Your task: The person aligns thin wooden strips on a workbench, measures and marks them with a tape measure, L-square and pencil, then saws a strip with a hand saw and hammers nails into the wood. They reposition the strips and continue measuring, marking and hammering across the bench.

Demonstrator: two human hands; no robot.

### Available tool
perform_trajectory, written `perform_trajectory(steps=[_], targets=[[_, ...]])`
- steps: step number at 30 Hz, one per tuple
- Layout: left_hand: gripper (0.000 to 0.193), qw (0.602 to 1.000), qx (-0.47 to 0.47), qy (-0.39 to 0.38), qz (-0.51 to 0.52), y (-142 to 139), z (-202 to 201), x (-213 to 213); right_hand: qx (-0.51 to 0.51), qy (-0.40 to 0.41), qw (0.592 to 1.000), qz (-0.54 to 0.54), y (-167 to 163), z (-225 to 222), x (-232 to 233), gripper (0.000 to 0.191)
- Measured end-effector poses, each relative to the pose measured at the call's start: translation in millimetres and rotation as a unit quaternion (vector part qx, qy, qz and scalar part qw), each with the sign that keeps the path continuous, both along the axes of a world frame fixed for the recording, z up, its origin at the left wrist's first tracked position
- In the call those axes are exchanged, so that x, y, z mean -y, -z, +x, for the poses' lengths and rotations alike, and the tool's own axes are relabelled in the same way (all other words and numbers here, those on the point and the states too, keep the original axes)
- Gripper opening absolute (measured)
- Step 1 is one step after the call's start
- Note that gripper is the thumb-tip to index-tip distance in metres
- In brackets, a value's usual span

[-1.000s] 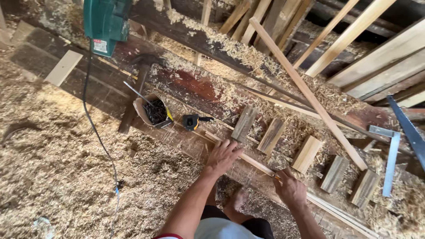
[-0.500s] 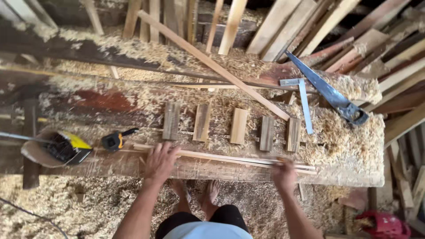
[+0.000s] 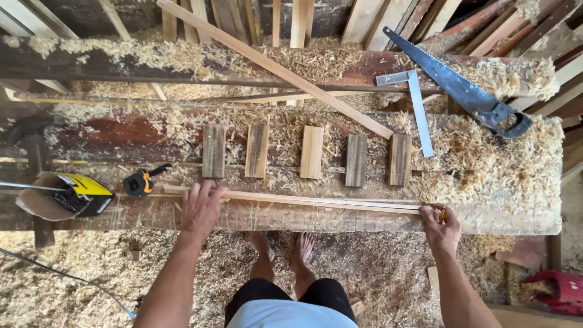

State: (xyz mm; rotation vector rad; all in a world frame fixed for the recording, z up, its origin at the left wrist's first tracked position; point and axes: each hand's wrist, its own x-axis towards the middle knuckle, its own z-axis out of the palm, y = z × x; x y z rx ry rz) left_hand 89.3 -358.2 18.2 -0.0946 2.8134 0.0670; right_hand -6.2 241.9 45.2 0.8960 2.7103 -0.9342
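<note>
Head view: a thin wooden strip (image 3: 316, 201) at frame centre was pinned by the flat, spread-fingered left hand (image 3: 202, 206); its right end was pinched by the right hand (image 3: 439, 226), a pencil (image 3: 443, 214) held alongside.

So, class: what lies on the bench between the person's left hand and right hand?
In the head view, a long thin wooden strip runs from the left hand to the right hand.

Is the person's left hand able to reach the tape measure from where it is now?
Probably yes. The left hand rests on the thin wood strip, and the tape measure lies just beside it on the bench, with only sawdust between them.
</note>
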Motion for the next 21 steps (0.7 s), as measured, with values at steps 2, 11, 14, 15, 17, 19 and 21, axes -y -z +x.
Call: perform_trajectory(steps=[2,11,14,15,17,19,21], targets=[[0.027,0.997,0.052,-0.048,0.012,-18.2,-4.3,-5.6,-0.019,-0.001,0.999,-0.039,2.1,0.6,-3.8,0.031],[0.036,0.971,0.102,-0.189,0.105,-65.3,-9.8,-15.6,-0.076,0.016,0.962,-0.263,-1.9,-12.7,-4.4,0.028],[0.059,0.984,0.099,-0.131,0.064,-54.1,-9.7,-9.1,-0.046,-0.078,0.982,-0.168,-14.9,-16.5,-5.3,0.028],[0.059,0.987,0.103,-0.113,0.044,-48.1,-9.0,-7.7,-0.041,-0.117,0.986,-0.113,-19.4,-17.5,-2.4,0.027],[0.060,0.995,0.049,-0.078,0.034,-33.7,-5.8,-7.2,-0.072,-0.240,0.966,0.059,-23.5,-19.7,10.9,0.026],[0.062,0.998,-0.051,-0.036,0.017,-22.5,6.9,-9.4,-0.132,-0.373,0.908,0.136,-13.7,-30.5,46.6,0.027],[0.064,0.989,-0.147,-0.009,0.006,-16.3,29.9,-9.5,-0.153,-0.503,0.841,0.130,2.5,-31.5,90.8,0.028]])
